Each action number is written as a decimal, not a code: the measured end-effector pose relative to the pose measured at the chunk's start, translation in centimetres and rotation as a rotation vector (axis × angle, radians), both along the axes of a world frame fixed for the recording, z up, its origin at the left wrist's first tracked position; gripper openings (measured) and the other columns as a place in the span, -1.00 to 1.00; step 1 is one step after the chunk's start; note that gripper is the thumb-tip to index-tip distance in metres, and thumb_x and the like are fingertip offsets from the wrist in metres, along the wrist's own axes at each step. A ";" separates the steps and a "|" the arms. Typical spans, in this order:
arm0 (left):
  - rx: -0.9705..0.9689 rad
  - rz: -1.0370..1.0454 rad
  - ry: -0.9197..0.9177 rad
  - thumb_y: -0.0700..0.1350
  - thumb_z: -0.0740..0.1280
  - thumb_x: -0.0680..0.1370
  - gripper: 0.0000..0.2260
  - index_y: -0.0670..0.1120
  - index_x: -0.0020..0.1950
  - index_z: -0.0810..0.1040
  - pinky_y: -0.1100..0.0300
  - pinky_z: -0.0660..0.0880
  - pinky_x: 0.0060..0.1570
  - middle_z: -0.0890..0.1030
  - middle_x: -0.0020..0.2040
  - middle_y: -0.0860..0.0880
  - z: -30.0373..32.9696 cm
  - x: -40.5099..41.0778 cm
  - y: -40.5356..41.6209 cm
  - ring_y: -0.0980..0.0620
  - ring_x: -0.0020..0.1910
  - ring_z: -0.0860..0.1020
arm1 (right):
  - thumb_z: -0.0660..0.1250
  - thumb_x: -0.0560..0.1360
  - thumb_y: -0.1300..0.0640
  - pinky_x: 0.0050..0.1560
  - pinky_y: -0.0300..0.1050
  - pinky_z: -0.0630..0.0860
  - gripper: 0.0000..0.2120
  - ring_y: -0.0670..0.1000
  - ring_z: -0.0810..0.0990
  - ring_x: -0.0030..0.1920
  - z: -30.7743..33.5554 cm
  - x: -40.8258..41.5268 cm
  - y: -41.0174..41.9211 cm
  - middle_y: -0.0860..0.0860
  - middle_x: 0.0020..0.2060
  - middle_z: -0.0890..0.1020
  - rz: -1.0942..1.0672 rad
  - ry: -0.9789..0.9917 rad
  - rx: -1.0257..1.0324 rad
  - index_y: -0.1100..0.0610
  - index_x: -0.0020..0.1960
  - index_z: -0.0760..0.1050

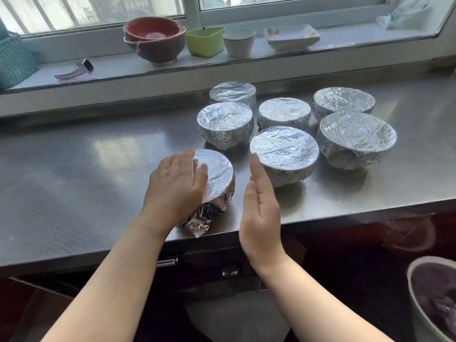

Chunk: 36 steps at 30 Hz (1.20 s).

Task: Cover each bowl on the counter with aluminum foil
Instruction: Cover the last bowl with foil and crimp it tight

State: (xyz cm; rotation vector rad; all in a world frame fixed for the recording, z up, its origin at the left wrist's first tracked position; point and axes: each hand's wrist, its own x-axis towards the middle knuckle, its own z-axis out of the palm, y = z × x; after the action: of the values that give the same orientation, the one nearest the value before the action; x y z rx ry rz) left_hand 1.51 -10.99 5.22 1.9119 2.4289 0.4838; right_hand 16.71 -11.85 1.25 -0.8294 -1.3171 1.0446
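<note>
Bowl [217, 178] at frame centre is sitting under the left hand [176, 186], fingers flat; right hand [259, 206] is hovering beside, fingers straight.

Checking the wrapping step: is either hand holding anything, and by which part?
The left hand presses the near-left side of the foil-covered bowl, fingers over its rim. The right hand is flat and open beside it, holding nothing.

Head view, looking down and forward, close over counter [74, 174]

Sunlit window [148, 6] above steel counter [74, 174]
</note>
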 end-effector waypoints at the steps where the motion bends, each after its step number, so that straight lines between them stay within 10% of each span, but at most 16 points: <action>1: 0.003 0.021 0.005 0.12 -0.01 0.65 -0.49 -0.07 0.55 0.20 0.01 0.13 0.43 0.27 0.54 -0.04 -0.1 0.3 0.0 -0.06 0.51 0.17 | 0.07 0.64 0.22 0.48 -0.30 0.11 -0.52 -0.17 0.15 0.53 0.0 -0.5 -0.6 0.01 0.52 0.24 0.014 -0.045 0.084 0.24 0.54 0.14; 6: 0.001 0.114 0.000 0.16 -0.12 0.55 -0.37 -0.10 0.55 0.20 -0.03 0.17 0.39 0.27 0.54 -0.06 -0.2 1.6 0.0 -0.10 0.49 0.18 | -0.04 0.63 -0.10 0.50 -0.29 -0.28 -0.35 -0.23 -0.31 0.52 0.2 -3.2 -1.1 -0.13 0.53 -0.21 0.154 -0.413 0.022 0.14 0.56 -0.24; 14: 0.019 0.138 0.013 0.20 -0.16 0.48 -0.30 -0.09 0.53 0.24 -0.03 0.17 0.39 0.27 0.53 -0.06 -0.2 1.8 0.1 -0.12 0.48 0.20 | -0.01 0.68 -0.04 0.54 -0.20 -0.23 -0.40 -0.26 -0.24 0.51 2.3 -3.8 0.0 -0.13 0.56 -0.20 0.188 -0.188 -0.299 0.08 0.58 -0.24; 29: -0.005 0.038 -0.049 0.23 -0.05 0.63 -0.43 -0.06 0.54 0.22 -0.04 0.12 0.41 0.27 0.53 -0.05 0.4 1.0 -0.2 -0.11 0.49 0.16 | 0.11 0.62 0.06 0.40 -0.32 0.25 -0.55 -0.32 0.36 0.33 0.8 -2.1 2.8 -0.25 0.36 0.41 0.285 -0.144 -0.400 -0.01 0.50 0.20; 36: 0.227 0.001 -0.192 0.30 -0.08 0.58 -0.36 -0.10 0.44 0.39 0.04 0.31 0.11 0.56 0.25 -0.09 -0.4 -2.0 -2.8 -0.12 0.25 0.39 | 0.20 0.44 -0.19 0.44 0.10 0.32 -0.43 -0.04 0.49 0.34 -0.3 -1.1 5.1 -0.04 0.27 0.59 0.278 -0.053 -0.465 0.06 0.35 0.48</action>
State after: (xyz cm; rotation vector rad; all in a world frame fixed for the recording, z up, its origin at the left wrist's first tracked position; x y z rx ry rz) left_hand -0.53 -13.76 4.83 1.8393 2.3387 0.9327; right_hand 15.64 -6.71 0.95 -1.0403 -1.2754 1.5961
